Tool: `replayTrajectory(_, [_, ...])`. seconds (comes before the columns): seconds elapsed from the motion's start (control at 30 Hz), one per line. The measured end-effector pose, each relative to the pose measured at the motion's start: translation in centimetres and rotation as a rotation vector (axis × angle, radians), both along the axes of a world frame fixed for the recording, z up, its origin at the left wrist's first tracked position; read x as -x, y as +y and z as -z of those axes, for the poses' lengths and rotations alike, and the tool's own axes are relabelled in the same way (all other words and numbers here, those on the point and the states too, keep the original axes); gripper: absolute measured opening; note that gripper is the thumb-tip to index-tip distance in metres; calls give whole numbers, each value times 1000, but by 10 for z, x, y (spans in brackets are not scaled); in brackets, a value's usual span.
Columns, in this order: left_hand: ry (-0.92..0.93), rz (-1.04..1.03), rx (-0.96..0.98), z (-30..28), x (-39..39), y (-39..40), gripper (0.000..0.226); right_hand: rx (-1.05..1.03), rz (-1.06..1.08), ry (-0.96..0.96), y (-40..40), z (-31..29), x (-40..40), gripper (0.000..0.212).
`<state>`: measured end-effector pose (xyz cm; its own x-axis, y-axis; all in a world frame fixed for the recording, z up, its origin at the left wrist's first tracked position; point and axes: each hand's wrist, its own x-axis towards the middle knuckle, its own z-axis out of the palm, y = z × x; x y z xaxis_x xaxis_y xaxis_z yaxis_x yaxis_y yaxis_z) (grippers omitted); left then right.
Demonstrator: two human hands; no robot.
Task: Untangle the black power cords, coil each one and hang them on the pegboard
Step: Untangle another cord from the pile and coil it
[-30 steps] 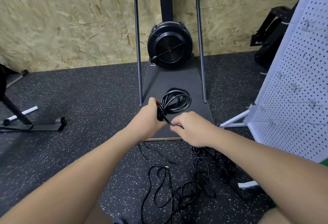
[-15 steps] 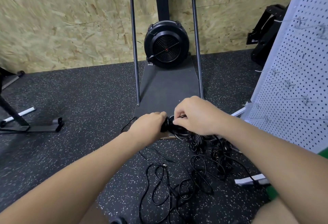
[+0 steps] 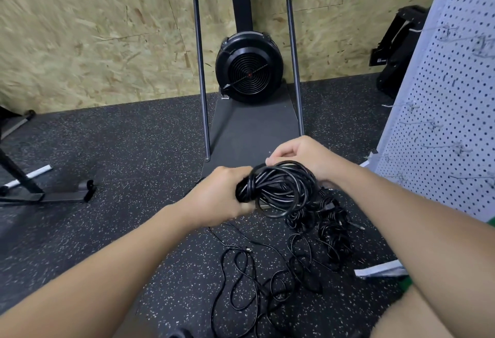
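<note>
A coiled black power cord (image 3: 281,190) hangs in the air between both hands. My left hand (image 3: 222,195) grips the coil's left side, where the loops bunch together. My right hand (image 3: 302,157) pinches the coil's top edge from behind, with its fingers curled. Below lies a tangle of black cords (image 3: 284,262) on the speckled floor, with denser bundles at its right. The white pegboard (image 3: 450,112) stands at the right, with several wire hooks (image 3: 434,147) sticking out of it.
A black fan machine (image 3: 249,70) on a dark base plate with two upright metal bars stands straight ahead against the chipboard wall. Black equipment legs (image 3: 48,193) lie at the left. The pegboard's white foot (image 3: 380,270) sits by the tangle.
The coil was lowered from above my left hand and now hangs between both hands. My right hand moved from the coil's lower end up over its top. The view shifted slightly.
</note>
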<state>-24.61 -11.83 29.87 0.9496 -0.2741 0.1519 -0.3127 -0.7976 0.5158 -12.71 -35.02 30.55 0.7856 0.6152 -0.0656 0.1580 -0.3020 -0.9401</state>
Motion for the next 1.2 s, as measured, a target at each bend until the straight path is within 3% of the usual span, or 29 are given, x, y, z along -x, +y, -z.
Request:
replayTrajectory(0.13, [-1, -49, 107, 0, -1, -1, 26, -12, -23, 141, -1, 21, -8, 8])
replayTrajectory(0.27, [-19, -85, 202, -7, -2, -4, 16, -62, -85, 334, -10, 36, -20, 32])
replayTrajectory(0.4, [-75, -260, 196, -3, -15, 5, 17, -21, -87, 329, -7, 39, -12, 28])
replayTrajectory(0.53, [-71, -393, 210, 5, -24, 15, 42, 60, -83, 185, 5, 27, 2, 27])
replayTrajectory(0.63, [-39, -433, 138, 14, -31, 23, 37, 251, -134, -43, 10, 10, 19, 23])
replayTrajectory(0.8, [69, -520, -87, 26, -36, 31, 28, 457, -278, -556, 26, -10, 58, 39])
replayTrajectory(0.9, [79, -487, -274, 29, -34, 22, 31, 495, -277, -753, 32, -23, 65, 33])
replayTrajectory(1.0, [34, -365, -421, 27, -25, 11, 40, 456, -191, -822, 25, -36, 52, 21])
replayTrajectory(1.2, [-16, 86, -396, 13, -4, 2, 43, 196, -132, -477, 2, -22, 6, 17])
